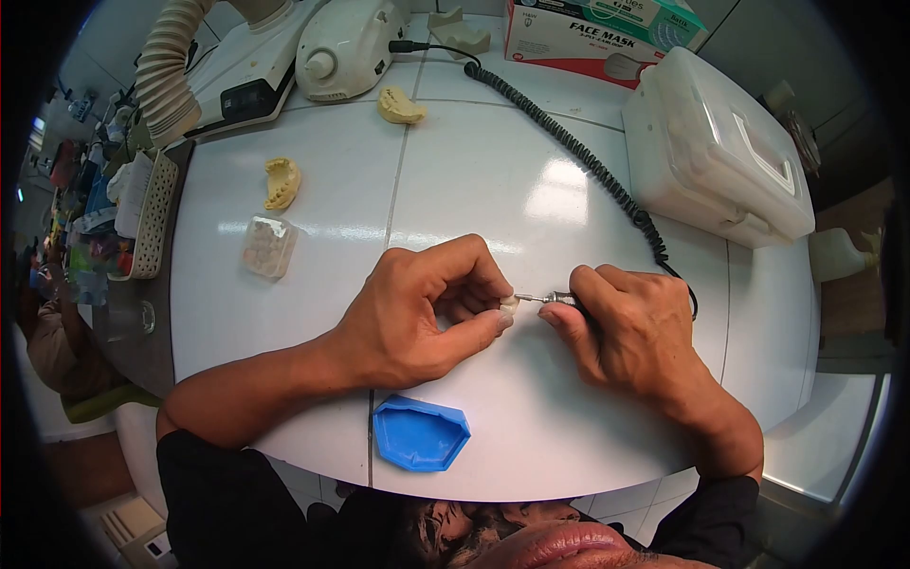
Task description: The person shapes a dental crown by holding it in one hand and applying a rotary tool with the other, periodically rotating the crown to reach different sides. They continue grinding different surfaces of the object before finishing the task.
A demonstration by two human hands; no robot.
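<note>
Between the thumb and fingertips of my left hand [427,308] is a small whitish piece [510,305], at the middle of the white tiled table. My right hand [635,327] is closed around a dark and silver rotary handpiece [561,299], held nearly level. Its thin metal tip points left and meets or almost meets the small piece; exact contact cannot be made out. A black coiled cord [578,147] runs from behind my right hand up to a white control box [343,49]. Below my left hand, near the front edge, lies a blue tray-like mould [420,434].
Two yellowish dental casts [282,183] [400,106] and a small clear box [268,247] lie left and behind. A hose [163,76] hangs back left. A face mask box [597,38] and white case [716,152] stand back right. Another person [62,346] is far left.
</note>
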